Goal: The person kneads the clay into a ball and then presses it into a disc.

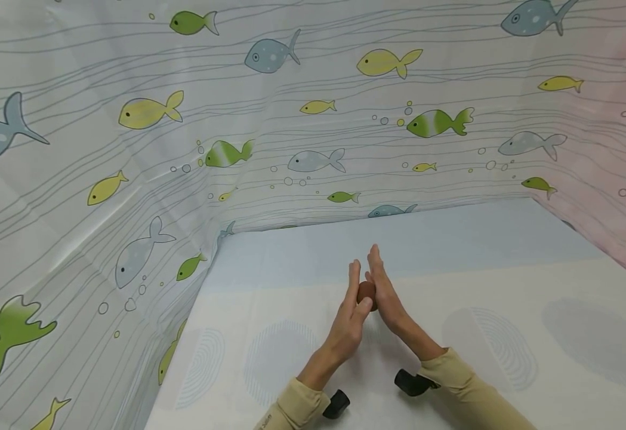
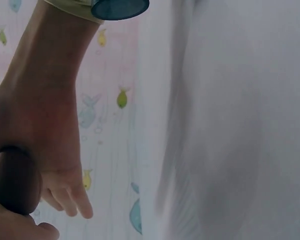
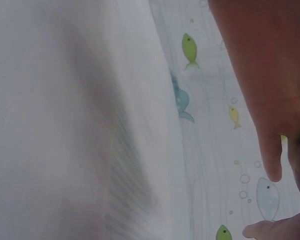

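A smooth, rounded brown lump, its material unclear, is sandwiched between the two palms above the table. My left hand touches it from the left, fingers straight and pointing away, the thumb lying near the lump. From the other side my right hand presses flat against it, its fingers extended too. In the left wrist view the lump looks egg-shaped, between the right palm and part of the left hand. Only a dark edge of it shows in the right wrist view, at the right border.
Beneath the hands spreads a table with a pale cloth of blue and white patches and printed ovals. Fish-printed sheeting hangs behind and along both sides. Black wrist cameras sit at both tan cuffs.
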A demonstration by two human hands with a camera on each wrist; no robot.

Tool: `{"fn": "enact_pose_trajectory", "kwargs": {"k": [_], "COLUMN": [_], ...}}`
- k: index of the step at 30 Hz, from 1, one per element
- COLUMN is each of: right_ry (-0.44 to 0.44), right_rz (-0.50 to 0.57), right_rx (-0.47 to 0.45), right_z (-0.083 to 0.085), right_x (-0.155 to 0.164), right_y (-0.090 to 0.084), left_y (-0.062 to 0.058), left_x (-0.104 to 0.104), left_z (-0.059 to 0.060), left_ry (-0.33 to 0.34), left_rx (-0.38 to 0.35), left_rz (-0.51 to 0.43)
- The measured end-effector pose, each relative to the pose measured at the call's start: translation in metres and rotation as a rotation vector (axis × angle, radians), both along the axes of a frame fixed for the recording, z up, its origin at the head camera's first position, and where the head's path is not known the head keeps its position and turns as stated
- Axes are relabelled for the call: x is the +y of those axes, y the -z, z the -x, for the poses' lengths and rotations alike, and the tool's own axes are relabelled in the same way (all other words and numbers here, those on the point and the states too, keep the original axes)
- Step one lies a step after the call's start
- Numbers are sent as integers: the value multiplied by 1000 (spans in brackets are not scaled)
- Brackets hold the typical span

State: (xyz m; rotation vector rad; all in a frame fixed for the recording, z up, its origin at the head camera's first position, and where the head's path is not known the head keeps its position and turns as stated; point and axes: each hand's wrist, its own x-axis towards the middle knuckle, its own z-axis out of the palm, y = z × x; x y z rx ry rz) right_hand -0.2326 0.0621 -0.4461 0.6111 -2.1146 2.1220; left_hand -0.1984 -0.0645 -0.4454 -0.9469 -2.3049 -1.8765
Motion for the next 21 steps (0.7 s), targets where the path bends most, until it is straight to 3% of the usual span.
{"fn": "enact_pose_trajectory", "kwargs": {"k": [10,21], "right_ry": [-51,-169], "right_rz": [-28,-40], "right_rx": [-19,-38], "right_z": [-9,-32], "right_x": [-4,-13], "right_y": [12,19], "left_y": [-18,-25], "left_x": [-4,-11], "left_z": [8,25], "left_ry": [-60,-116], "left_rx": [104,107], "left_rz": [9,-13]}}
